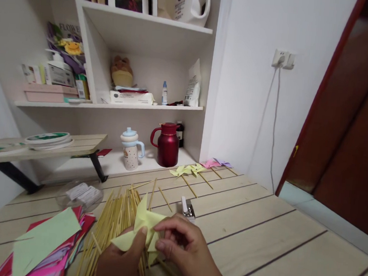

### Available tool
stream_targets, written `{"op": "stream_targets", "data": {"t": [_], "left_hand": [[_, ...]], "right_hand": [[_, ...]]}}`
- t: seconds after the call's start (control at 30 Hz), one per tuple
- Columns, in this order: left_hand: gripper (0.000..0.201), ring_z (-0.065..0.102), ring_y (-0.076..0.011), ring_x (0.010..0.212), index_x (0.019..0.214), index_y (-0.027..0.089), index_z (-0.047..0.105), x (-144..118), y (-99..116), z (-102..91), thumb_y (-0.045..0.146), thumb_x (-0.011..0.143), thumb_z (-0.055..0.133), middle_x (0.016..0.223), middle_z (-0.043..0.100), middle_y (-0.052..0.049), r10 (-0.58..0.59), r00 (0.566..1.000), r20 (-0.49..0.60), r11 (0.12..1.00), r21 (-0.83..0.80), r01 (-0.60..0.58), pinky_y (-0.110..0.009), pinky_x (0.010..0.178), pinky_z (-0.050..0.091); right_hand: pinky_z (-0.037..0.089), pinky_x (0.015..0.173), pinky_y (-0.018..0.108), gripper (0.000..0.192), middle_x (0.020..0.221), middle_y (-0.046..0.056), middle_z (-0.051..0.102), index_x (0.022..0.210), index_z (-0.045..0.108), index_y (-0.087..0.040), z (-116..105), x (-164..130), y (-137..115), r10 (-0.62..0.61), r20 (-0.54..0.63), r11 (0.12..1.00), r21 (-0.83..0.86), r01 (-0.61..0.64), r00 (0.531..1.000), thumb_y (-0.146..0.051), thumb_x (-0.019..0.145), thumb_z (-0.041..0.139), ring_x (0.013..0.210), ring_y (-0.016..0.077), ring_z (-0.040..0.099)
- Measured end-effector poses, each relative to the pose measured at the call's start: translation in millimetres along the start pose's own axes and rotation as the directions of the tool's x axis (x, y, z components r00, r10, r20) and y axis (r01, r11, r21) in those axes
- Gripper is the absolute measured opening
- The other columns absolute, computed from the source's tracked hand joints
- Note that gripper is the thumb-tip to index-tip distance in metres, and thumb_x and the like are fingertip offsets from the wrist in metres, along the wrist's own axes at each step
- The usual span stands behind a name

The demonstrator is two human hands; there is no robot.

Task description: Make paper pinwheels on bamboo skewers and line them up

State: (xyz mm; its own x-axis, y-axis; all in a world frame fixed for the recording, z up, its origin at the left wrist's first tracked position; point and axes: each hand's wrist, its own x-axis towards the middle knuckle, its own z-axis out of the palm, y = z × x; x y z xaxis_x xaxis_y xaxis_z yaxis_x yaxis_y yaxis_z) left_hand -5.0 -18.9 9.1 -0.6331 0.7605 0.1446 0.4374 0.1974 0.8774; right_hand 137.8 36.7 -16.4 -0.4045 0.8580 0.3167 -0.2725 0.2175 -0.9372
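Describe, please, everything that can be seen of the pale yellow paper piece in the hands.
The paper piece is pale yellow, thin-looking and matt, folded into pointed blades like a pinwheel: one points up, others right, lower left and down. The left hand holds it, thumb pressed near its middle; the right hand touches its right side with the fingertips. In this view it covers part of the stick bundle, and fingers hide some of it.

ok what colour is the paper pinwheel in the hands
Pale yellow; the paper pinwheel shows in the head view.
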Motion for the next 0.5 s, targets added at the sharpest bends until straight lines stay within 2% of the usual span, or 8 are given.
{"op": "stream_targets", "data": {"t": [0.07, 0.13, 0.3, 0.4, 0.5], "left_hand": [[0.023, 0.073, -0.033, 0.085, 0.069, 0.022, 0.075, 0.7, -1.1, 2.2, 0.041, 0.066, 0.063, 0.068, 0.076, -0.006, -0.062, 0.998, -0.015, 0.996, -0.063, 0.061, -0.041, 0.079, 0.056], [0.028, 0.072, -0.0333, 0.094, 0.072, 0.021, 0.074, 1.3, -3.0, 5.2, 0.045, 0.069, 0.06, 0.079, 0.078, -0.008, -0.101, 0.995, -0.015, 0.99, -0.104, 0.099, -0.041, 0.084, 0.055], [0.027, 0.074, -0.0313, 0.085, 0.077, 0.021, 0.074, 2.2, -11.5, 12.0, 0.043, 0.073, 0.059, 0.073, 0.077, -0.006, -0.093, 0.996, -0.018, 0.989, -0.121, 0.09, -0.039, 0.076, 0.058], [0.024, 0.074, -0.0312, 0.088, 0.076, 0.021, 0.074, 2.9, -13.4, 11.4, 0.042, 0.072, 0.061, 0.074, 0.078, -0.006, -0.06, 0.997, -0.038, 0.992, -0.11, 0.056, -0.037, 0.074, 0.058], [0.021, 0.074, -0.0317, 0.088, 0.075, 0.021, 0.074, 2.4, -10.7, 8.1, 0.04, 0.07, 0.064, 0.076, 0.078, -0.006, -0.032, 1.0, 0.0, 0.995, -0.09, 0.031, -0.037, 0.074, 0.059]], "right_hand": [[0.037, 0.059, 0.025, 0.015, 0.067, -0.004, 0.05, 0.081, 0.072, -0.02, 1.1, 1.7, 0.2, 0.069, -0.036, 0.996, 0.064, -0.067, 0.997, -0.019, 0.067, 0.078, 0.063, 0.0118, 0.044], [0.033, 0.056, 0.023, 0.019, 0.062, -0.006, 0.047, 0.077, 0.066, -0.019, 2.1, 3.9, 2.6, 0.13, -0.043, 0.981, 0.153, -0.122, 0.991, -0.019, 0.064, 0.079, 0.06, 0.0107, 0.04], [0.032, 0.057, 0.022, 0.03, 0.064, -0.007, 0.048, 0.08, 0.064, -0.019, 3.4, 8.2, 8.9, 0.165, -0.034, 0.946, 0.288, -0.149, 0.986, -0.021, 0.058, 0.084, 0.06, 0.0098, 0.041], [0.032, 0.057, 0.023, 0.033, 0.064, -0.006, 0.048, 0.083, 0.066, -0.018, 4.6, 8.4, 8.5, 0.19, -0.051, 0.948, 0.27, -0.169, 0.98, -0.02, 0.055, 0.083, 0.06, 0.0104, 0.042], [0.03, 0.056, 0.024, 0.032, 0.06, -0.007, 0.045, 0.081, 0.066, -0.017, 5.9, 7.5, 6.6, 0.224, -0.049, 0.952, 0.226, -0.207, 0.973, -0.025, 0.055, 0.084, 0.057, 0.0099, 0.039]]}}
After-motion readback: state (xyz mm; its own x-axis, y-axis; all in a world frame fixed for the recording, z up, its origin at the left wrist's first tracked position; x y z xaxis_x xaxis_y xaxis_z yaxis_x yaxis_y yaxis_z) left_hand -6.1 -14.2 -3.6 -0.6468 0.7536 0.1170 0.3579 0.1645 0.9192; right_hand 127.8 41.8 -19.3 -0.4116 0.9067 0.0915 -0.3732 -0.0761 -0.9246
